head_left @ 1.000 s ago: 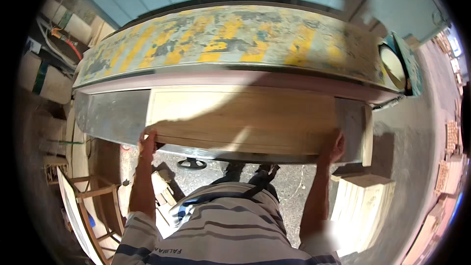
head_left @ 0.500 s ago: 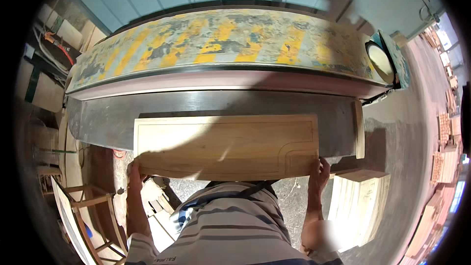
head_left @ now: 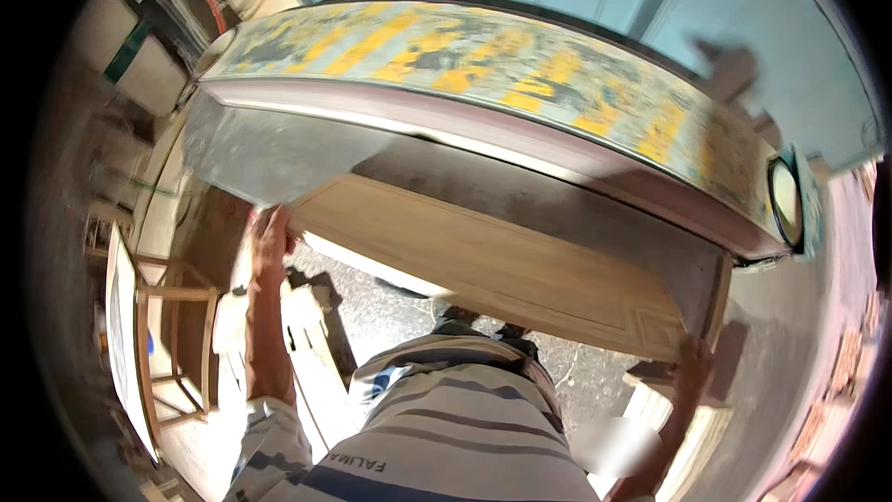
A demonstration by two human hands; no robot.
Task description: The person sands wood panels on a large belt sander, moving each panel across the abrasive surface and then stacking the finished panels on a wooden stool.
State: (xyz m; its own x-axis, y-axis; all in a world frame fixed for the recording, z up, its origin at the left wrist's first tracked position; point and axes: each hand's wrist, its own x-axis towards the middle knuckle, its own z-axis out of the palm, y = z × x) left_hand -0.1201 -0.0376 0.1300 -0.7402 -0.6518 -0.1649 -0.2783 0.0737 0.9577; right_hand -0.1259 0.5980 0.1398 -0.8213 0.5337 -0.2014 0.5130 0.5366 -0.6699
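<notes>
A long worn machine cover with yellow and grey diagonal stripes (head_left: 483, 56) arches from eleven to two o'clock. Below it, a dark grey metal worktop (head_left: 251, 149) runs from ten o'clock towards three. A white shirt with dark stripes (head_left: 446, 409) fills six o'clock. Centrally, a light-brown rectangular wooden panel (head_left: 483, 256) slants over the worktop's near edge; contact is unclear. The left hand (head_left: 271, 231), at nine o'clock, clasps one end; the right hand (head_left: 694, 364), blurred at four, grips the other. The work appears to be two-handed panel handling, which calls for even support at both ends. Small dark lettering (head_left: 358, 462) marks the shirt.
</notes>
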